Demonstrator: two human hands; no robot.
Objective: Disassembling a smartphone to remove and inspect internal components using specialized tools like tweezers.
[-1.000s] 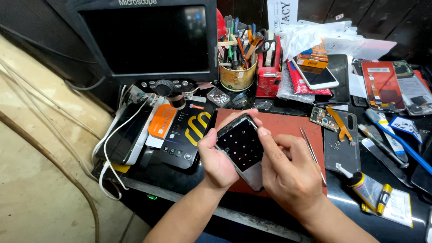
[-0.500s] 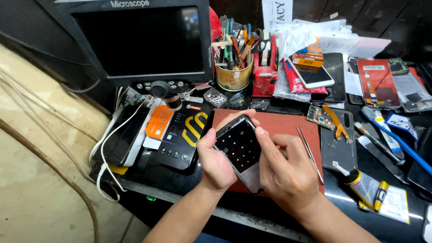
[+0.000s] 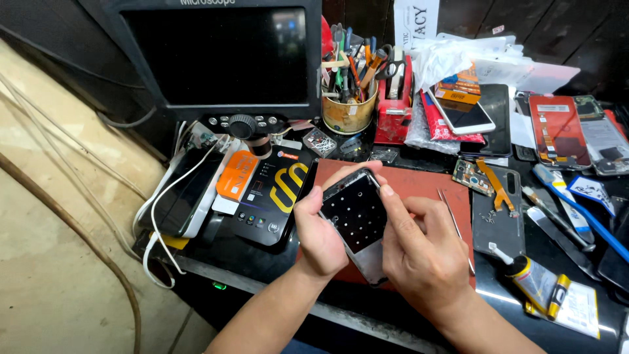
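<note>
So I've got the phone frame (image 3: 357,219) up off the red work mat (image 3: 419,187), tilted toward me, right over the mat's left half. It's a stripped-down phone body, dark plate with a bunch of little pale dots on it and a thin metal rim.

My left hand (image 3: 321,236) is wrapped around its left edge, thumb on the front near the top, fingers curled behind it, so that hand is closed on it. My right hand (image 3: 422,252) is closed on the right edge too, index finger reaching up to the top corner and thumb tucked along the side. Both hands are gripping by the rim, nothing pressing hard in the middle as far as I can see.

My guess on handling: it's light and pretty stiff, but thin, so twisting it would be a bad idea. The metal edge looks smooth and probably a bit slippery, so holding by the long sides feels like the safest spot.

Around the mat: tweezers (image 3: 454,226) lie on its right part, just right of my right hand. A black box with a yellow logo (image 3: 272,196) sits just left of the mat, and a glue tube (image 3: 534,278) lies off past its lower right corner. The tool cup (image 3: 350,108) stands behind the mat, next to the microscope monitor (image 3: 223,56).
</note>
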